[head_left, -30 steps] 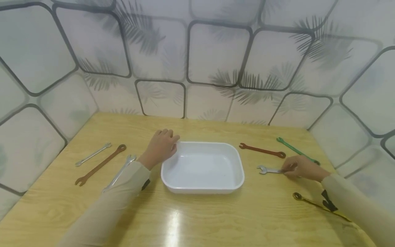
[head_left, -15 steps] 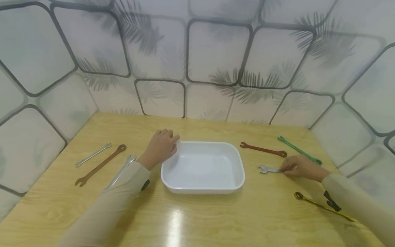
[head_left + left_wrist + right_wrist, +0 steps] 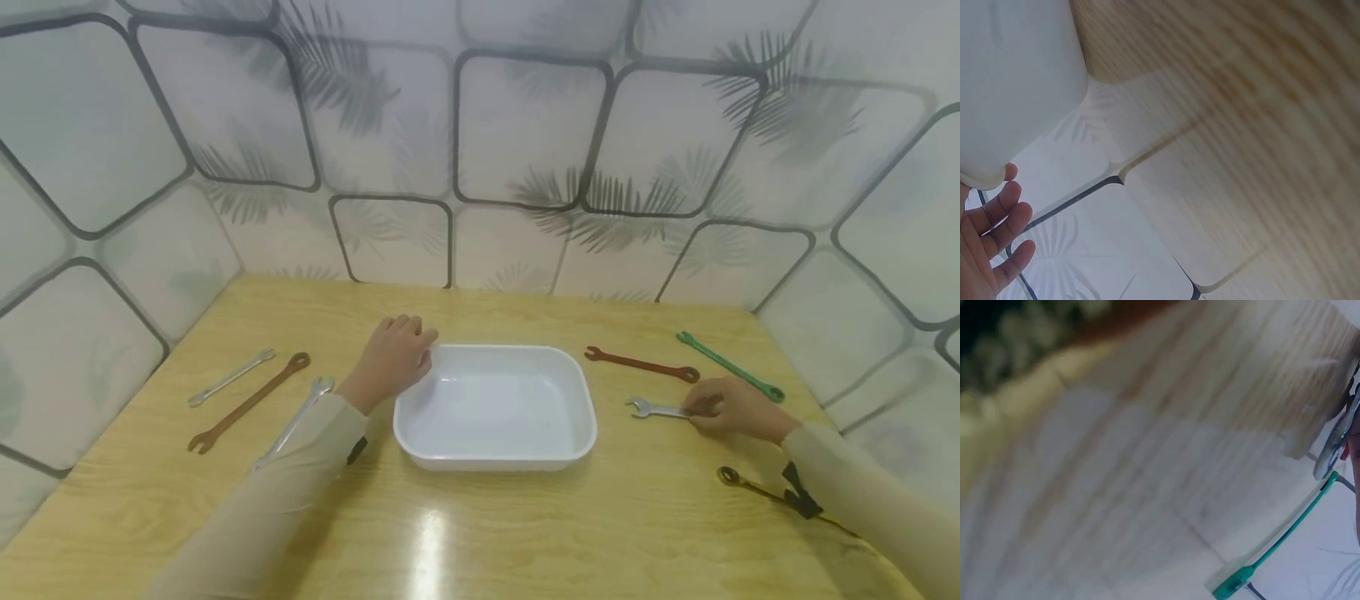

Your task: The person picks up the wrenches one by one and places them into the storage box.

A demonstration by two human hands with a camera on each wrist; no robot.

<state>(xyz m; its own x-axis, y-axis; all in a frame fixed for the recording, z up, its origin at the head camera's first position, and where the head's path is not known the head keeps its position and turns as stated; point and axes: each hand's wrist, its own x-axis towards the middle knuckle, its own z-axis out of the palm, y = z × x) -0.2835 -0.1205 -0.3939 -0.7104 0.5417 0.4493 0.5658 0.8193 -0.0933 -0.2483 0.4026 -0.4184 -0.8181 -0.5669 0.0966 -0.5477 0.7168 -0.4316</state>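
Observation:
My left hand is at the far left corner of a white rectangular tray, its thumb and index finger pinching the rim. In the left wrist view, the other fingers spread loosely outside the tray wall. To the right of the tray, my right hand pinches the right end of a silver open-end wrench, whose open jaw points left towards the tray. That end is hidden by the fingers. The right wrist view catches the silver wrench at its right edge, with little of the hand visible.
Around the right hand lie a red wrench, a green wrench and a yellow wrench partly under the sleeve. Left of the tray lie a small silver wrench, a copper-coloured wrench and another silver wrench. Patterned walls enclose the table.

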